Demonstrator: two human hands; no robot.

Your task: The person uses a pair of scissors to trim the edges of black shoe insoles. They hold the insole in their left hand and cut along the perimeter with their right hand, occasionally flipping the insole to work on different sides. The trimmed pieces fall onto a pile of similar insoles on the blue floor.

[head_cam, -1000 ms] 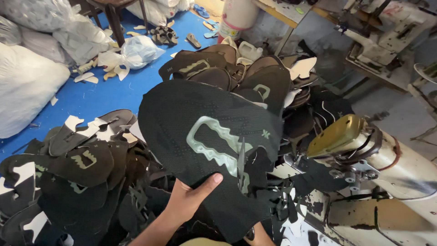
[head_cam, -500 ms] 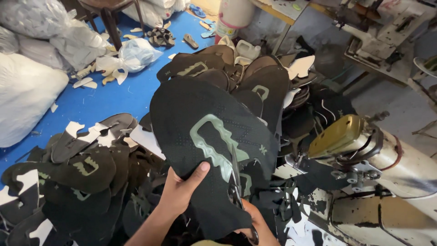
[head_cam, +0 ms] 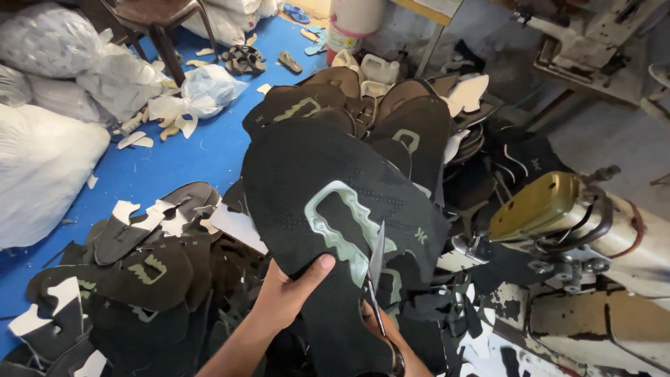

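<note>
Holding: left hand [head_cam: 289, 297] grips the lower edge of a large black shoe upper [head_cam: 335, 209], thumb pressed on its front face, fingers hidden behind it.
Shoe upper: raised upright just left of the sewing machine [head_cam: 586, 230]; black mesh with a pale green outlined patch at its middle.
Right hand [head_cam: 394, 342]: closed around the handles of scissors [head_cam: 375, 279], mostly hidden below the upper's lower edge.
Scissors: blades point up, lying against the green patch; whether the blades are apart cannot be told.
Left of the machine, lower: heap of black cut pieces [head_cam: 150, 279], some with white backing.
Behind the upper: more stacked uppers [head_cam: 412, 126].
Far left of the machine: blue floor [head_cam: 174, 164], white sacks [head_cam: 42, 167].
</note>
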